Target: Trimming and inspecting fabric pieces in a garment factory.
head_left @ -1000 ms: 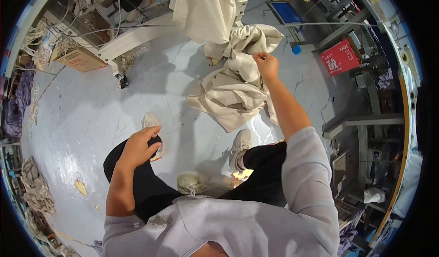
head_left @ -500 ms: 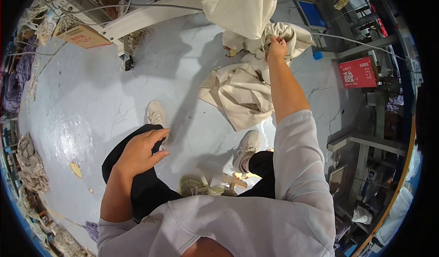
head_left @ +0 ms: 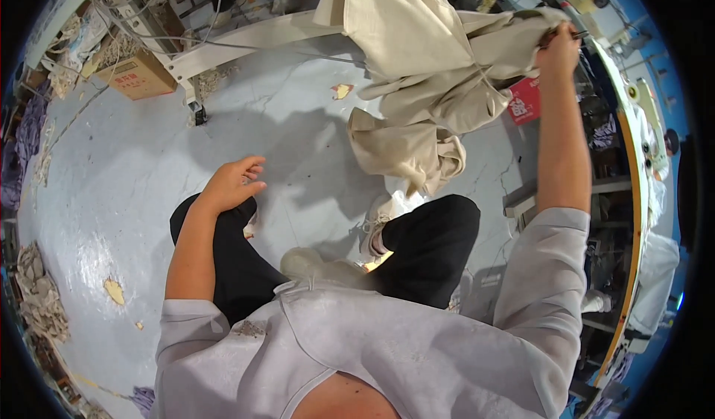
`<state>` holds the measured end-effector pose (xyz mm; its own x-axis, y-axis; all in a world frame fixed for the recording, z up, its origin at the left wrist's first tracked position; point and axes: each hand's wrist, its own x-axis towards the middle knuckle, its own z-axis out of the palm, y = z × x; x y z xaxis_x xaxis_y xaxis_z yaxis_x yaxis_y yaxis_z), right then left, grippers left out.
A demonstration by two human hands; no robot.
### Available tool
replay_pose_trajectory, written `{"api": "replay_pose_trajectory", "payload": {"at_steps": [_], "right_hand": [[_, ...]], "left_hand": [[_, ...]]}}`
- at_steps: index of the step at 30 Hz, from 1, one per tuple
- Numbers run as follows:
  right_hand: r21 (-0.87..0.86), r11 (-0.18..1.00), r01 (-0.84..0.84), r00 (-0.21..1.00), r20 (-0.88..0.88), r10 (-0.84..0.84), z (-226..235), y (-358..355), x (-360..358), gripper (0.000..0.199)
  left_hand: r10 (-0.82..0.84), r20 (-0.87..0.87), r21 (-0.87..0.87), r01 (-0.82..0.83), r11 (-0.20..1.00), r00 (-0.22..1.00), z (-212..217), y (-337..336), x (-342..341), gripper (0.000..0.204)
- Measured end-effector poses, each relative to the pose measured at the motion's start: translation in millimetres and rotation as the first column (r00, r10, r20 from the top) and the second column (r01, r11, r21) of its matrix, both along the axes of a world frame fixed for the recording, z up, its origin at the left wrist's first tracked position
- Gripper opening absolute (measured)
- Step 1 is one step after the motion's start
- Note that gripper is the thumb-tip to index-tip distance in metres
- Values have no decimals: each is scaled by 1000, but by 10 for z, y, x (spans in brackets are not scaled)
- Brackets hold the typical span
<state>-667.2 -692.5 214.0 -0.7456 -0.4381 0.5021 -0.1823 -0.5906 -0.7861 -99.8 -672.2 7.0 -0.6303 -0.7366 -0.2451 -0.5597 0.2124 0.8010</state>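
Right hand [head_left: 558, 54] had fingers clamped on one gathered end of the beige fabric [head_left: 495, 52], which stretched leftward from them, long axis slanting down over the floor [head_left: 298, 188]. Left hand [head_left: 231, 186] hung farther off, empty, fingers loosely apart.

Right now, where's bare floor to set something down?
Free: glossy grey floor between the brown cardboard box and bare left hand. Crowded: upper right, where the bare right hand grips bunched cream fabric before the red rectangular box.
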Motion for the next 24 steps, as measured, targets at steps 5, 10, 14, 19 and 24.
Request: {"api": "replay_pose_trajectory", "payload": {"at_steps": [5, 10, 14, 19, 24], "right_hand": [[-347, 935, -66, 995, -88, 38, 1850, 939, -656, 7], [-113, 965, 237, 959, -135, -251, 2465, 1817, -556, 23], [-107, 971, 212, 963, -146, -227, 2737, 2529, -157, 31], [-108, 959, 262, 933, -228, -280, 2691, 2952, 492, 32], [-103, 981, 162, 945, -269, -184, 2793, 3342, 692, 33]], "left_hand": [[-27, -25, -47, 26, 999, 999, -31, 100, 25, 45], [-81, 20, -164, 84, 983, 996, -100, 196, 74, 44], [-100, 23, -152, 103, 983, 995, -110, 255, 100, 44], [-79, -178, -70, 67, 995, 981, 0, 405, -174, 45], [-340, -339, -170, 298, 939, 877, 716, 790, -1150, 46]]}}
